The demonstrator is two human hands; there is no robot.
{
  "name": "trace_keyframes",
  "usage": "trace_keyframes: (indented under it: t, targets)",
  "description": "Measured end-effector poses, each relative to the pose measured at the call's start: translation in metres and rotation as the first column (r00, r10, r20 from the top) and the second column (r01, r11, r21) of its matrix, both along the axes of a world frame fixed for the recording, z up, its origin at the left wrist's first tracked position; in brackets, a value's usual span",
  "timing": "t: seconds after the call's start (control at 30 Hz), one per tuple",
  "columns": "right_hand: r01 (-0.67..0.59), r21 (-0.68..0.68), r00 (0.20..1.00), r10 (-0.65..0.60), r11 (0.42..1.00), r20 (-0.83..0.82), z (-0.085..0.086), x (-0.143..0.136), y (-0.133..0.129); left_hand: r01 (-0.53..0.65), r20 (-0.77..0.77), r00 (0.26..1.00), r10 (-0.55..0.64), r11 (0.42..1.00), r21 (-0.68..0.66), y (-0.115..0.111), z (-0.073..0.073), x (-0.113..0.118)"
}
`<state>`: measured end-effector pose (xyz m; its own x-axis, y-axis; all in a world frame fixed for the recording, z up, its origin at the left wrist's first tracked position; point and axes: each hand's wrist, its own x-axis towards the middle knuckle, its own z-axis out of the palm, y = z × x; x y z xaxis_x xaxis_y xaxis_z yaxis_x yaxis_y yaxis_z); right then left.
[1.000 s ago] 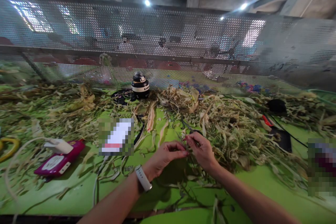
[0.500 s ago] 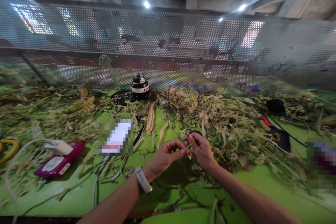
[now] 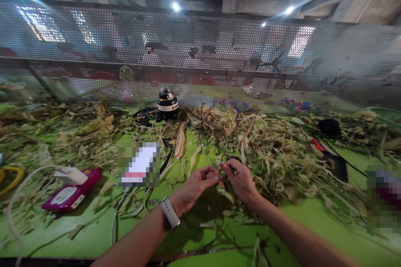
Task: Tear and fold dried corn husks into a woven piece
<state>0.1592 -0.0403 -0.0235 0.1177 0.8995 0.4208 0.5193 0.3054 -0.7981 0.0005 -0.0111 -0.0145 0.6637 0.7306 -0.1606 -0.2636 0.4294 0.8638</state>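
Observation:
My left hand (image 3: pixel 200 185), with a pale band on its wrist, is closed in a pinch on a small piece of dried plant (image 3: pixel 221 184) that hangs below the fingertips. My right hand (image 3: pixel 241 179) is close beside it, thumb and forefinger pressed together at the same spot. What the right fingertips grip is too small to make out. Just behind the hands lies a dark tool (image 3: pixel 233 157), perhaps scissors, partly hidden by the right hand. Loose dried leaves and stalks (image 3: pixel 275 154) are heaped to the right of them.
A green tabletop (image 3: pixel 291 225) carries scattered dried plants. A blurred phone (image 3: pixel 140 164) and a magenta power strip (image 3: pixel 72 194) with a white charger and cables lie left. A black lidded container (image 3: pixel 168 106) stands by the perforated metal screen (image 3: pixel 200 60). A dark flat object (image 3: pixel 335 166) lies right.
My left fingertips have drawn slightly left and up, opening a small gap between the two hands. The plant piece now hangs lower-left of where it was.

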Motion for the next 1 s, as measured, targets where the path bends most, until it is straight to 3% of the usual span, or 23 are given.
trace_keyframes:
  t: [0.17, 0.37, 0.57, 0.73, 0.83, 1.0]
  targets:
    - [0.062, 0.031, 0.998, -0.062, 0.998, -0.001, 0.011, 0.007, 0.001, -0.002, -0.01, 1.0, 0.002, 1.0, -0.025, 0.0, 0.001, -0.002]
    - [-0.007, 0.12, 1.0, 0.004, 0.993, 0.025, 0.021, 0.01, -0.002, 0.092, -0.072, 0.993, -0.094, 0.995, -0.032, -0.003, 0.003, -0.003]
    - [-0.043, 0.109, 0.995, 0.033, 0.993, 0.092, 0.012, 0.004, 0.001, 0.242, -0.099, 0.965, -0.245, 0.969, -0.04, -0.005, 0.005, -0.004]
    - [-0.064, 0.054, 0.985, 0.054, 0.996, 0.163, 0.005, 0.0, 0.002, 0.289, -0.089, 0.95, -0.298, 0.952, -0.099, -0.006, 0.009, -0.006]
    - [-0.066, 0.046, 0.973, 0.054, 0.997, 0.225, 0.007, 0.001, 0.001, 0.246, -0.102, 0.962, -0.255, 0.965, -0.09, -0.005, 0.008, -0.005]
    - [0.005, 0.238, 0.925, -0.095, 0.971, 0.367, 0.025, 0.008, -0.004, 0.108, -0.06, 0.992, -0.115, 0.988, -0.114, -0.003, 0.001, -0.002]
